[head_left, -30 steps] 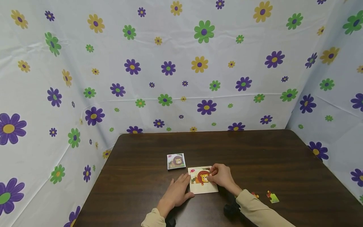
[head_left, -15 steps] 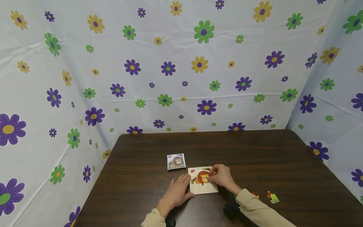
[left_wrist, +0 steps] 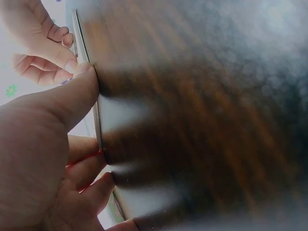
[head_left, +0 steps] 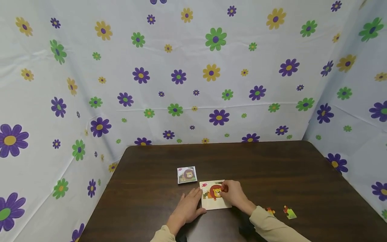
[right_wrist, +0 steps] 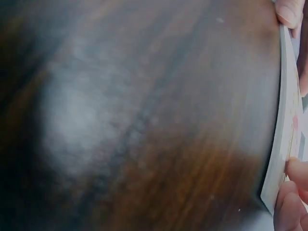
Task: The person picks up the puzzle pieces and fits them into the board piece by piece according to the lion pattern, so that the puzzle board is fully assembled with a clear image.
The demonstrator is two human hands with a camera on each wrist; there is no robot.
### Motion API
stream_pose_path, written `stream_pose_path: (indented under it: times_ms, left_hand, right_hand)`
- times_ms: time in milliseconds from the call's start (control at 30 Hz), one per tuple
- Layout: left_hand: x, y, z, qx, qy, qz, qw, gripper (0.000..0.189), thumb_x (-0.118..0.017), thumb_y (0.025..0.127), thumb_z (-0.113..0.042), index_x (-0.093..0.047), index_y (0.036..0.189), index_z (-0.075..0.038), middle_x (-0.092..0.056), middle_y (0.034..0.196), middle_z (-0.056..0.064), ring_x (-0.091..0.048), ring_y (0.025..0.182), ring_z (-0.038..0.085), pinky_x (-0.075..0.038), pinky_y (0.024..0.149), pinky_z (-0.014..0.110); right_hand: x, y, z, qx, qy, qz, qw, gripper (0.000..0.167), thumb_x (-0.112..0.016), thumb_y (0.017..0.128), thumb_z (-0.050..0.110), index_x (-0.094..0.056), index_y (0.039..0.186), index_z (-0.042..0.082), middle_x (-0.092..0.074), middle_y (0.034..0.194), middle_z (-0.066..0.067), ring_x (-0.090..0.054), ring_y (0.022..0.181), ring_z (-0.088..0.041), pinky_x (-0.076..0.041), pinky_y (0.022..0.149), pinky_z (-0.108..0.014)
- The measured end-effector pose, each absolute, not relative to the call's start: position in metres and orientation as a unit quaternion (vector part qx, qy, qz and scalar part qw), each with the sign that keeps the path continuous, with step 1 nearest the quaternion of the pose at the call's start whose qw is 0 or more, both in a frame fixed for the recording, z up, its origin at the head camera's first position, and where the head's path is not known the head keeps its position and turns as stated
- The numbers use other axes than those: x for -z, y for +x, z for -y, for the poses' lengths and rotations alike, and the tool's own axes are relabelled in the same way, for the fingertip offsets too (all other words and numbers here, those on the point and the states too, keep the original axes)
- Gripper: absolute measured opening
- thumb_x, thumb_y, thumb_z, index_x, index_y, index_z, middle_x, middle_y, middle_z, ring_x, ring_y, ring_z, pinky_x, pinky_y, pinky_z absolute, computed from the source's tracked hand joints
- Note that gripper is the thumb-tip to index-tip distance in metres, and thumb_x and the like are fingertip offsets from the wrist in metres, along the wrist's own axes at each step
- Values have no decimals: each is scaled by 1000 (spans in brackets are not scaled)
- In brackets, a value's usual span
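Note:
A square wooden puzzle board (head_left: pixel 216 203) lies on the table, its upper part showing a lion picture and its lower part bare. My left hand (head_left: pixel 186 209) rests flat at the board's left side, fingers straight against the edge and thumb near the lower left corner. In the left wrist view the left thumb (left_wrist: pixel 79 96) touches the board's rim. At the board's upper right, my right hand (head_left: pixel 237 194) has its fingers bent, pinching a puzzle piece (head_left: pixel 225 189) with reddish-brown on it over the lion's mane. The fingers mostly cover this piece.
A small picture card (head_left: pixel 187 175) of the same lion lies behind the board, to the left. Right of the board are a green and red puzzle piece (head_left: pixel 290 212) and an orange piece (head_left: pixel 270 211), partly behind the right sleeve. Flowered cloth (head_left: pixel 181 84) hangs behind the dark table (head_left: pixel 145 188).
The right fingers have shifted slightly at the board's upper right, showing more reddish-brown between them. The left hand stays on the board. The head view has tilted up a little.

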State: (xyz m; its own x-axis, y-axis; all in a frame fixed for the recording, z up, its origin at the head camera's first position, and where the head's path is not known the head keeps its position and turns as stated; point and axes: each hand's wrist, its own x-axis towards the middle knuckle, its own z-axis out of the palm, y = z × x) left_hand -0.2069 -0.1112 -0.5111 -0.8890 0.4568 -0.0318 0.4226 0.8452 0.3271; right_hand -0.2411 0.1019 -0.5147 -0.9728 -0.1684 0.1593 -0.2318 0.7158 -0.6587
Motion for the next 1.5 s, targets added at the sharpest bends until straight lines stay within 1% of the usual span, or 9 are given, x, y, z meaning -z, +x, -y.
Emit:
stream_pose_path:
  times_ms: [167,300,367,467,533,633,1000,1367,1500]
  left_hand:
    - [512,-204,111,-165,227,-958,55,70,-70,84,-42,-49,138,-3,-46,144,14,-42,133,33,-36,98,63]
    - [511,-204,112,-169,226,-958,53,70,-70,85,-42,-49,138,-3,-46,144,13,-42,133,33,-35,98,63]
    - [511,-204,113,-166,227,-958,52,70,-70,85,-42,-49,138,-3,-46,144,13,-41,133,33,-35,98,63]
    - [512,-205,113,-164,228,-958,53,70,-69,85,-43,-48,139,-3,-46,144,13,-41,133,32,-35,98,63]
    - [512,-205,113,-163,228,-958,54,70,-69,85,-43,-48,139,-3,-46,144,13,-41,133,32,-35,99,63]
    - [512,-205,113,-161,228,-959,54,70,-70,85,-43,-48,139,-3,-46,144,13,-42,133,32,-35,99,62]
    - [511,-206,113,-169,225,-958,57,70,-70,85,-41,-48,139,-2,-46,144,14,-41,133,33,-34,99,63]
    - [510,-206,112,-167,228,-958,57,69,-70,85,-41,-48,138,-2,-46,144,15,-42,133,34,-35,98,63]
    - [511,-205,112,-166,227,-958,57,69,-70,85,-42,-49,138,-3,-46,144,14,-42,133,34,-35,98,64]
  right_hand:
    - [514,-238,-101,-315,160,933,65,19,-80,74,4,-62,69,10,-51,65,6,-43,59,-9,-39,52,-21]
    - [512,-242,-106,-265,245,930,76,13,-78,76,6,-67,73,9,-54,70,4,-42,61,-7,-38,55,-22]
    - [512,-245,-111,-250,289,922,67,8,-77,78,7,-69,77,8,-58,73,4,-45,63,-7,-41,57,-23]
    - [514,-246,-118,-238,327,913,50,7,-76,79,7,-72,85,7,-67,84,0,-57,74,-11,-51,67,-28]
    - [515,-246,-121,-236,335,911,40,11,-75,80,8,-73,91,6,-70,92,-3,-63,83,-16,-54,76,-35]
    - [516,-248,-124,-235,344,908,37,12,-75,81,8,-75,93,5,-71,97,-6,-66,92,-21,-53,82,-41]
    - [512,-253,-119,-183,361,913,58,7,-78,79,12,-78,84,7,-71,92,-5,-65,89,-22,-53,81,-40]
    - [511,-251,-118,-180,356,915,52,5,-77,80,12,-78,83,8,-70,92,-5,-63,88,-21,-53,81,-41]
    - [510,-248,-118,-206,339,917,33,7,-76,81,14,-76,85,8,-69,92,-2,-62,89,-19,-53,82,-42]
